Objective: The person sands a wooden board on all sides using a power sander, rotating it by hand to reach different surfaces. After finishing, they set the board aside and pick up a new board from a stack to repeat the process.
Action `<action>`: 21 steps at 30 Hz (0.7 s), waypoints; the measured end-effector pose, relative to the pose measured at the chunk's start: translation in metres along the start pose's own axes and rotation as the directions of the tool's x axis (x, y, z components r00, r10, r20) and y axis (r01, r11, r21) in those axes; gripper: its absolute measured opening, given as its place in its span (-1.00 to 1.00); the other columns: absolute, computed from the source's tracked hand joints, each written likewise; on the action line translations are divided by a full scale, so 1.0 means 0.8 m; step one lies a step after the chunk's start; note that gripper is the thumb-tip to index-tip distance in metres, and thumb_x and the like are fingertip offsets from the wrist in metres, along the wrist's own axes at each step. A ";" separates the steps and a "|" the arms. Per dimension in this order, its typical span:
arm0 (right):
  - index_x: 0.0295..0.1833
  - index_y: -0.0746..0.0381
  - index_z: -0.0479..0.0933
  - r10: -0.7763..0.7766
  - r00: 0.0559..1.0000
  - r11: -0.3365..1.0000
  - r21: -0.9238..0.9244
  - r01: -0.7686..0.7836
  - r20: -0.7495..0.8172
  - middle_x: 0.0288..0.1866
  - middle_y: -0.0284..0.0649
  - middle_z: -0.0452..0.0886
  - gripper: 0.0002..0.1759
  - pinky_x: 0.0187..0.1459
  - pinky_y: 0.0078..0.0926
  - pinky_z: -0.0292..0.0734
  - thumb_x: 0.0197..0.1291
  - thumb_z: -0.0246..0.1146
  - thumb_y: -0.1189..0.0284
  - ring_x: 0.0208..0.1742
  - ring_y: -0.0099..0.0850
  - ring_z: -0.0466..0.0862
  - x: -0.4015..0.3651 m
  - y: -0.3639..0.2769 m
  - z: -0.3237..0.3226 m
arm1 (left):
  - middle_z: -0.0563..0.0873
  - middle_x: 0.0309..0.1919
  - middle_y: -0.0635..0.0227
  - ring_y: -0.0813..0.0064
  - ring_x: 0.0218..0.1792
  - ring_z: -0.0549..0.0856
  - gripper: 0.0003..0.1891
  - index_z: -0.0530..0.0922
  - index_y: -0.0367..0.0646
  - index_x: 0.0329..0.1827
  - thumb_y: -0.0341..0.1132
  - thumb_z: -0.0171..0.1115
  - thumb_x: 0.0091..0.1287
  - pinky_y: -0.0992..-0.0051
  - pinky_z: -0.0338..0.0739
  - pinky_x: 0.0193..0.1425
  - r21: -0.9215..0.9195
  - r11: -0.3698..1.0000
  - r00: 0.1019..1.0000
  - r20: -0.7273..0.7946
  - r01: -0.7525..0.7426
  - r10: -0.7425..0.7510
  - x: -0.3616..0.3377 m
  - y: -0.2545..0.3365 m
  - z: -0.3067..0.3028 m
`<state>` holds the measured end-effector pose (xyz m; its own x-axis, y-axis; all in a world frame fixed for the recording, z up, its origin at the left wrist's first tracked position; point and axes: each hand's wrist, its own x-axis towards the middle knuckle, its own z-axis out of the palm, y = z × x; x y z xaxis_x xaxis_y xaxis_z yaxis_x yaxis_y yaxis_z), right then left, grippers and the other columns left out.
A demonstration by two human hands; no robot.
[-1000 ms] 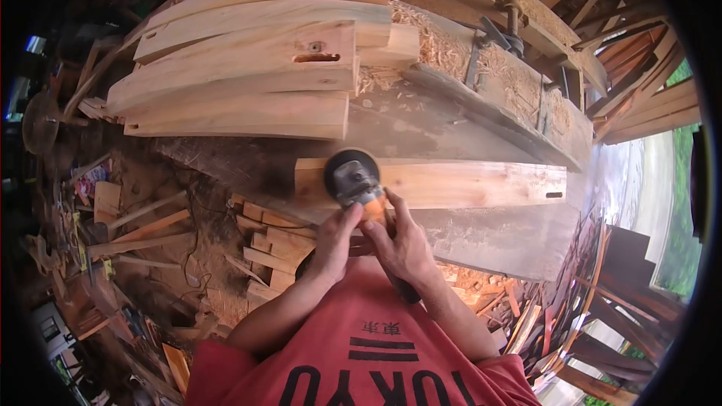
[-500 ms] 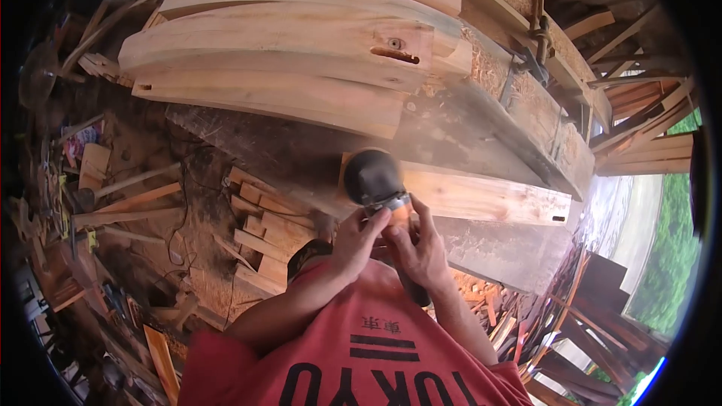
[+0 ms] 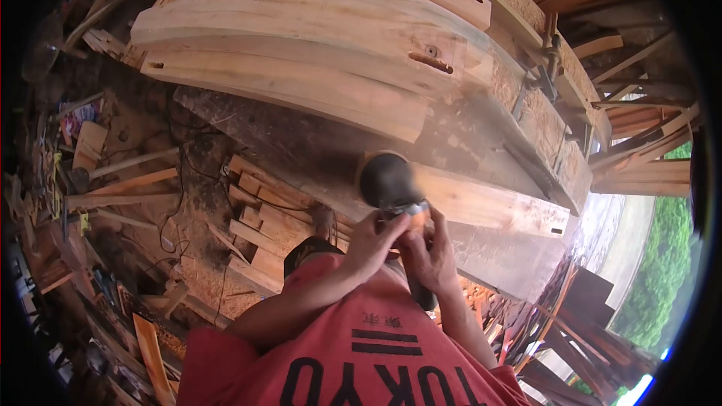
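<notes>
An angle grinder [image 3: 417, 219] with an orange body and a round black disc [image 3: 385, 179] is in both my hands. My left hand [image 3: 374, 240] is closed around the grinder near its head, thumb on top. My right hand [image 3: 432, 254] wraps the body from the other side. The disc covers the near-left end of a narrow wooden board [image 3: 489, 197], and it looks blurred. Whether it touches the wood is hidden. A small dark slot shows at the board's far right end. Beneath the board is a dusty grey workbench [image 3: 519, 256].
Several wide curved planks [image 3: 301, 22] with slots lie along the back of the bench. A clamp [image 3: 547, 79] grips the bench edge at upper right. Cut wood blocks [image 3: 263, 233] and cables [image 3: 174, 218] lie on the floor at left; scraps [image 3: 489, 316] lie at right.
The grinder and both hands appear slightly further right and lower in the view. The camera has tilted a little, so planks and bench shift too. My grip stays the same.
</notes>
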<state>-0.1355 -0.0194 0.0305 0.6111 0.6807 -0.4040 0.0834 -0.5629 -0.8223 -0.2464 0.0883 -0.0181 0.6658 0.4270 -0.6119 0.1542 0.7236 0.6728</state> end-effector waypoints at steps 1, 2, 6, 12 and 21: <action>0.61 0.29 0.18 0.007 1.000 0.995 0.095 -0.005 -0.017 -0.15 0.08 0.79 -0.24 -0.09 -0.27 0.70 0.47 0.30 0.22 -0.11 -0.18 0.84 -0.002 0.009 -0.005 | 0.79 -0.18 0.24 0.57 -0.21 0.78 -0.36 0.59 -0.35 0.17 0.15 0.38 0.43 0.53 0.72 -0.19 0.088 0.995 0.999 -0.012 -0.049 0.050 0.007 -0.008 0.011; 0.60 0.30 0.18 0.000 0.999 0.996 0.091 0.004 -0.040 -0.19 0.05 0.78 -0.27 -0.17 -0.31 0.69 0.49 0.27 0.24 -0.16 -0.24 0.84 -0.006 0.010 -0.016 | 0.78 -0.18 0.27 0.59 -0.22 0.75 -0.30 0.61 -0.35 0.14 0.24 0.40 0.38 0.55 0.67 -0.22 0.119 0.993 1.000 0.012 -0.012 0.010 0.011 -0.017 0.019; 0.60 0.27 0.20 0.029 0.999 0.999 0.046 -0.028 -0.016 -0.12 0.10 0.78 -0.26 -0.12 -0.27 0.71 0.49 0.29 0.20 -0.09 -0.15 0.85 0.001 0.002 -0.017 | 0.75 -0.14 0.25 0.60 -0.21 0.75 -0.38 0.60 -0.33 0.15 0.15 0.38 0.44 0.54 0.69 -0.19 0.024 1.000 1.000 0.028 -0.004 0.003 0.009 -0.003 0.021; 0.60 0.27 0.20 -0.020 0.999 0.999 0.030 0.021 -0.046 -0.10 0.09 0.77 -0.28 -0.11 -0.29 0.69 0.50 0.26 0.21 -0.08 -0.19 0.82 -0.004 0.006 -0.009 | 0.79 -0.18 0.26 0.60 -0.20 0.78 -0.44 0.62 -0.31 0.13 0.11 0.36 0.48 0.53 0.69 -0.15 -0.005 1.000 0.999 0.035 0.009 -0.009 0.007 -0.007 0.017; 0.58 0.31 0.13 0.123 0.976 0.962 0.261 -0.074 -0.179 0.01 0.05 0.74 -0.36 -0.08 -0.44 0.68 0.58 0.16 0.28 -0.02 -0.33 0.77 -0.029 0.055 -0.067 | 0.81 -0.11 0.21 0.50 -0.15 0.78 -0.44 0.64 -0.31 0.15 0.10 0.36 0.48 0.47 0.65 -0.08 0.257 0.965 0.986 0.168 -0.051 0.007 0.028 -0.019 0.097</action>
<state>-0.1033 -0.0852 0.0251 0.7478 0.5110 -0.4239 -0.1702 -0.4695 -0.8664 -0.1770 0.0445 -0.0097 0.7803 0.3349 -0.5282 0.3025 0.5371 0.7874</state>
